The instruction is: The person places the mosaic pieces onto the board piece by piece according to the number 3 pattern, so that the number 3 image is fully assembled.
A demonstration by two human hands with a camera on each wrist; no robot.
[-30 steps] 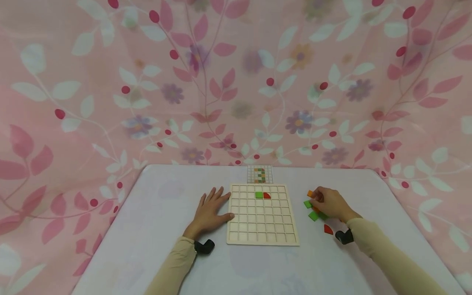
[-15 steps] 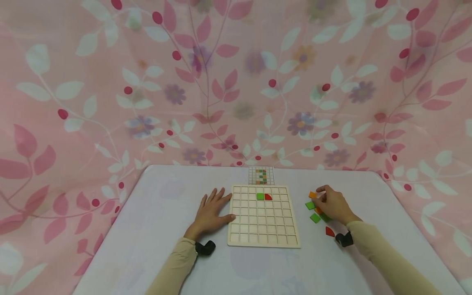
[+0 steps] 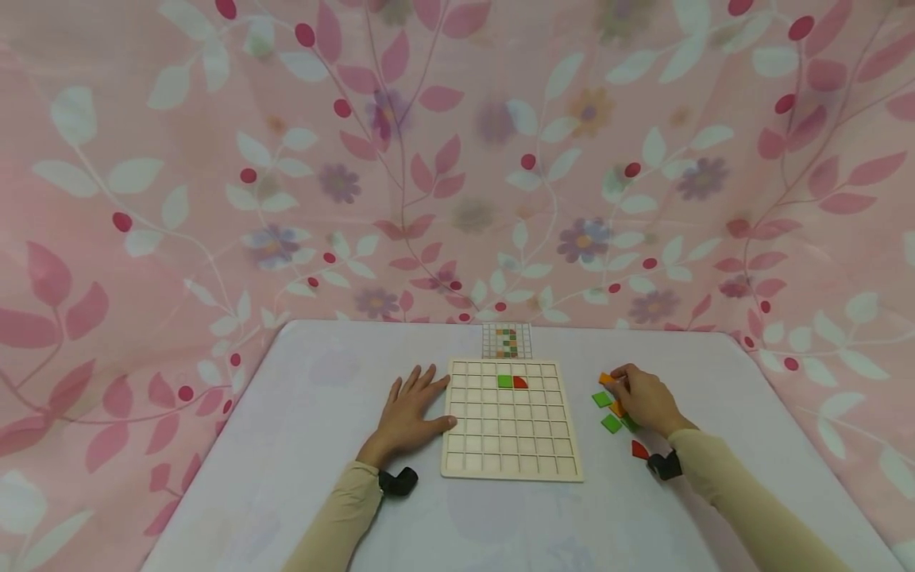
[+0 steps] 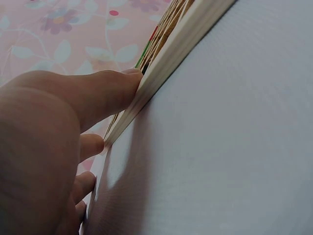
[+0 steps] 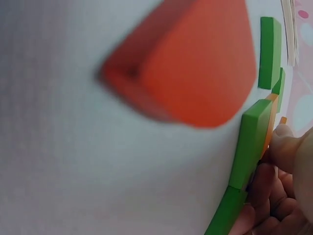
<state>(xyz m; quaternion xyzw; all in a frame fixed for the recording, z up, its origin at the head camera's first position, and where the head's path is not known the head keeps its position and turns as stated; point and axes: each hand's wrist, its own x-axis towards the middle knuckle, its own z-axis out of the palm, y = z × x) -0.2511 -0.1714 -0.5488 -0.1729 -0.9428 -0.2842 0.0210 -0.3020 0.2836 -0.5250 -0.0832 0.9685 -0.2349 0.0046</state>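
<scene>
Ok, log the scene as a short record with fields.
Left hand: touches left edge of pale wooden grid board
Right hand: at loose tiles; grip unclear
On board: green square tile, left of red quarter-circle tile
Right of board: green square tiles, orange tiles, loose red quarter-circle tile
Beyond board: white card, printed coloured grid

Worktop (image 3: pixel 529 528), white-covered: one pale wooden grid board (image 3: pixel 507 429); one printed grid card (image 3: pixel 507 341); green flat square tiles (image 3: pixel 611 423), orange flat tiles (image 3: pixel 615 408), one red quarter-round piece (image 3: pixel 639 450), rightward.
</scene>
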